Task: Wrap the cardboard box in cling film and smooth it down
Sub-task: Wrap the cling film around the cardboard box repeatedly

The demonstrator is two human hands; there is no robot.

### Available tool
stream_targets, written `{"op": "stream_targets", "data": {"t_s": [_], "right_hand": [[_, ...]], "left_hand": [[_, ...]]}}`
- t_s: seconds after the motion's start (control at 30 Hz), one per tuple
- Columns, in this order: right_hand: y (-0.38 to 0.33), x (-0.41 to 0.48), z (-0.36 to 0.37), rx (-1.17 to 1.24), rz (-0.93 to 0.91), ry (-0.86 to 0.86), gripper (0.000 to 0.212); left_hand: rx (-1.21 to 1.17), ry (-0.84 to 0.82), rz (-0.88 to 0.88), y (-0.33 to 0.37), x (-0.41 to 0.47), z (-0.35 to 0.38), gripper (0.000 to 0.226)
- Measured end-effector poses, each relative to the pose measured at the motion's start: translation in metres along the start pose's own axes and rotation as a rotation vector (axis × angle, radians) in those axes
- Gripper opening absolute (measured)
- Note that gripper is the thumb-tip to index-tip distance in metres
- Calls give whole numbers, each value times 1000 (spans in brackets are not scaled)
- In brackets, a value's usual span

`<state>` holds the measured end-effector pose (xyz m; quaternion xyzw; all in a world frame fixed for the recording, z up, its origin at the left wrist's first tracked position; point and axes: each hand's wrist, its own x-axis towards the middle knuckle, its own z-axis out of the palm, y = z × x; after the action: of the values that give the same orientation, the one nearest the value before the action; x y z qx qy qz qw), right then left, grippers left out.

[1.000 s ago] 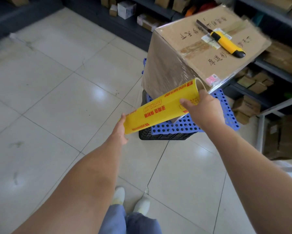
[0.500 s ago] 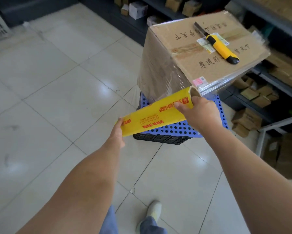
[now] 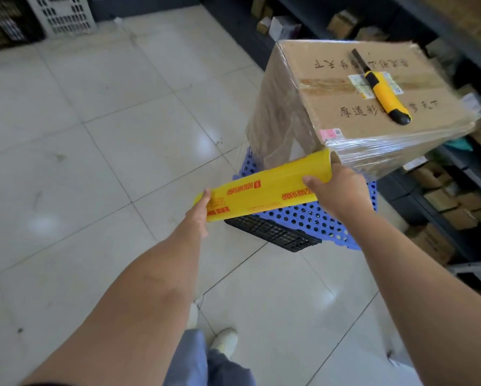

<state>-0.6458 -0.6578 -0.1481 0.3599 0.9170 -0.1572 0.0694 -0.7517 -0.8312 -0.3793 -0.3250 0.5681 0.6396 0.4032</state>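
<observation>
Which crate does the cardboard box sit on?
The blue perforated crate, itself atop a black crate; the white crate stands apart by the far wall.

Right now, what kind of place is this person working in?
Probably a stockroom or small warehouse: dark shelves full of small cartons, plastic crates by the wall.

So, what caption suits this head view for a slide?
Left hand and right hand hold a cling film roll beside a film-wrapped cardboard box, utility knife on top.

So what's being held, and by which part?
The yellow cling film roll, at both ends: the left hand holds the lower end, the right hand grips the upper end.
</observation>
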Motion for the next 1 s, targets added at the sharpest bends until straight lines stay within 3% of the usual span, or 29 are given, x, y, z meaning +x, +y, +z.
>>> {"op": "stream_targets", "data": {"t_s": [0.03,0.17,0.37,0.57,0.83,0.9,1.0], "right_hand": [[0,1,-1,-9,3,-3,36],[6,2,1,-46,30,-5,47],[17,6,2,-47,4,59,54],[37,9,-3,-76,-31,21,42],[84,15,-31,-85,-215,-64,10],[96,19,-35,-74,-271,-80,14],[105,22,-42,-96,-330,-48,41]], "left_hand": [[26,8,-23,0,-3,2,105],[57,-34,-66,-6,-11,13,65],[81,-29,-236,-15,-22,20,83],[46,39,-204,-36,-25,41,95],[-326,-26,-94,-93,-30,73,69],[-361,-15,-84,-108,-34,82,69],[-360,-5,-84,-124,-46,98,64]]}}
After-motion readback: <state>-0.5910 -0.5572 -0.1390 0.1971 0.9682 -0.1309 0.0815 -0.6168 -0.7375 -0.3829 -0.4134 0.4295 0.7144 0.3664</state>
